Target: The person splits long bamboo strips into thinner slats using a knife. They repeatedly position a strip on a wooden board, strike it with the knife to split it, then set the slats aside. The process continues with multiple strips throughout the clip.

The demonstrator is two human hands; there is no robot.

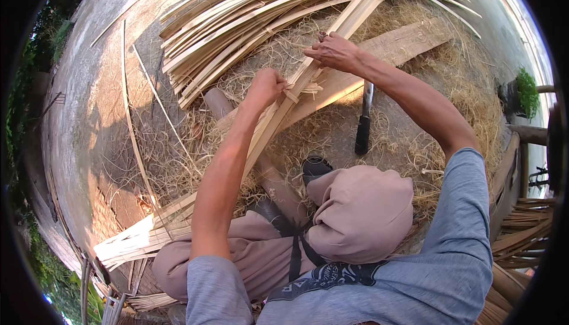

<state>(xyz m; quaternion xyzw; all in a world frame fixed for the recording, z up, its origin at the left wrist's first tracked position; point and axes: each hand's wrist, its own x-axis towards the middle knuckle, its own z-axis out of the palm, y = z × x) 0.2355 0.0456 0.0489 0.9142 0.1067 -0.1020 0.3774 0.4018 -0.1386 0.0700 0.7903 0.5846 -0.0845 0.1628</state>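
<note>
A long bundle of split bamboo strips (261, 141) runs diagonally from the lower left to the upper right in front of me. My left hand (267, 86) is closed at the bundle's left side, its fingertips pinching a thin bamboo strip beside a narrow band (291, 96) that crosses the bundle. Farther up, my right hand (335, 51) lies over the bundle with its fingers bent closed around the bamboo strips. A tool with a black handle (363, 135) and a metal shaft lies below my right forearm, its upper end hidden by the arm.
A wide wooden plank (409, 43) lies under the bundle, and a round log (278, 179) passes beneath it near my feet. Beyond is a big pile of bamboo strips (237, 28). Curly shavings (468, 99) cover the ground. A few loose strips (131, 123) lie left.
</note>
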